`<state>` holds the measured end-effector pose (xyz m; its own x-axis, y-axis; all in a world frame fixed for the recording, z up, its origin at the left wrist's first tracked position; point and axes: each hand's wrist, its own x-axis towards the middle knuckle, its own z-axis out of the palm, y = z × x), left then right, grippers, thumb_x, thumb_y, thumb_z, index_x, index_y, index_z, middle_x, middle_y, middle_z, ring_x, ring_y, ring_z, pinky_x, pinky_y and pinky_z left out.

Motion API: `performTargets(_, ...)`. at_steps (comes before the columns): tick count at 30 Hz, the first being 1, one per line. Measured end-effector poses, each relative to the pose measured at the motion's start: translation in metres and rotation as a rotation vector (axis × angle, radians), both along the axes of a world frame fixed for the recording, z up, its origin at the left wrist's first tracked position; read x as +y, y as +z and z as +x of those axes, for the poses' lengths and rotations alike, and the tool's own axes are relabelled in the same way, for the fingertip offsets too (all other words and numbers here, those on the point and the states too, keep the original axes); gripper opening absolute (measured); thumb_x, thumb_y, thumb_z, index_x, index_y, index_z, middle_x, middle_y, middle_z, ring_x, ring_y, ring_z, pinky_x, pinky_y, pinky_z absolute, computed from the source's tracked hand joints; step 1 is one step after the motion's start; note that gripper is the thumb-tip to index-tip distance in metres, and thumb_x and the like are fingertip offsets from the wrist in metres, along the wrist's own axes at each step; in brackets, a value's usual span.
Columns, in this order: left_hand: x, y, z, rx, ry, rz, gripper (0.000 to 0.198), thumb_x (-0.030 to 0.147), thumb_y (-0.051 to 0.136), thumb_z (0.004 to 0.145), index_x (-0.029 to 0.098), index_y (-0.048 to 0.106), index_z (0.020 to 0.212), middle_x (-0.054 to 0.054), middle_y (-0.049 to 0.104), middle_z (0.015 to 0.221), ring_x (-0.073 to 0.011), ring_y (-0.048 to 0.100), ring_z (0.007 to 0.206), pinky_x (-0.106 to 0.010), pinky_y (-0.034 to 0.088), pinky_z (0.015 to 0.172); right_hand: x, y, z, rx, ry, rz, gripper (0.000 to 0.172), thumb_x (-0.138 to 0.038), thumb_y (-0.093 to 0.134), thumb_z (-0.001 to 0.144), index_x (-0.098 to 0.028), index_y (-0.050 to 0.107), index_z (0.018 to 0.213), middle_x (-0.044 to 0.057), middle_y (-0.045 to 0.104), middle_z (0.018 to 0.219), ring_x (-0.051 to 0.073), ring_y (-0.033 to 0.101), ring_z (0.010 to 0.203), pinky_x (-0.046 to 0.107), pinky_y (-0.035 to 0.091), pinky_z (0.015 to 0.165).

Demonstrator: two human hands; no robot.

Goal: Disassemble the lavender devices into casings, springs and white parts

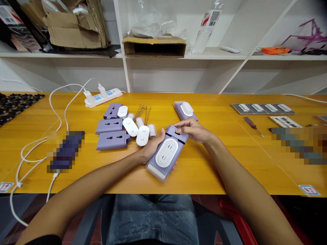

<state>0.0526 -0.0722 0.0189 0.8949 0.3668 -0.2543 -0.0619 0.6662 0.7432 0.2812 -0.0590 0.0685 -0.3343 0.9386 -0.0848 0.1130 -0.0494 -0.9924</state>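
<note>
A purple box-shaped device with a white oval ribbed piece on its face is held tilted above the table's front part. My left hand is wrapped round its left side, thumb along the edge, other fingers mostly behind it. My right hand grips its top end, fingers at the dark slot. Just behind lies a similar purple device with a white oval cap. To the left are several purple housings, white oval pieces, pale cylinders and two coil springs.
A white power strip with cables stands back left, near a blurred dark phone. At the right lie a screwdriver, a tray of white parts and a white plate. White shelves rise behind the table.
</note>
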Motion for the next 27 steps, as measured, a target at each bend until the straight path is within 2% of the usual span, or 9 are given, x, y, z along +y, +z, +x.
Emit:
performTargets(4,0.000,0.001,-0.001,-0.006,-0.002,0.003,0.096,0.098,0.040,0.092,0.009,0.074,0.098,-0.022,0.080,0.082,-0.0288,0.079,0.068,-0.042,0.068,0.072,0.002,-0.004,0.000,0.069,-0.122,-0.031,0.029,-0.034,0.089,0.061,-0.018,0.090,0.084,0.009,0.085,0.083,0.020,0.072,0.072,0.029,0.054,0.065)
performTargets(8,0.000,0.000,-0.002,0.003,-0.010,0.000,0.101,0.101,0.036,0.091,0.007,0.075,0.098,-0.022,0.080,0.082,-0.0289,0.079,0.066,-0.040,0.067,0.067,0.006,-0.006,0.002,0.125,-0.188,-0.052,0.035,-0.036,0.084,0.066,-0.013,0.090,0.092,0.011,0.083,0.080,0.019,0.064,0.058,0.030,0.048,0.049)
performTargets(14,0.000,0.000,-0.003,0.011,0.005,-0.028,0.105,0.102,0.033,0.089,0.007,0.076,0.100,-0.023,0.081,0.084,-0.0302,0.081,0.069,-0.037,0.064,0.062,0.009,-0.010,-0.001,0.124,-0.252,-0.009,0.029,-0.035,0.084,0.065,-0.016,0.088,0.086,0.013,0.086,0.094,0.024,0.074,0.078,0.030,0.055,0.060)
performTargets(19,0.001,-0.003,-0.003,-0.015,0.003,-0.045,0.103,0.101,0.035,0.090,0.007,0.075,0.102,-0.023,0.081,0.086,-0.0305,0.082,0.071,-0.038,0.066,0.066,0.008,-0.010,-0.004,0.144,-0.250,-0.010,0.031,-0.037,0.080,0.067,-0.014,0.087,0.086,0.013,0.084,0.086,0.020,0.063,0.058,0.028,0.040,0.040)
performTargets(27,0.003,-0.004,-0.004,0.000,0.022,-0.095,0.102,0.100,0.036,0.092,0.007,0.075,0.105,-0.024,0.082,0.089,-0.0319,0.082,0.074,-0.041,0.067,0.067,0.007,-0.006,-0.008,0.177,-0.338,0.056,0.034,-0.037,0.077,0.068,-0.013,0.085,0.091,0.008,0.075,0.071,0.015,0.051,0.048,0.029,0.034,0.037)
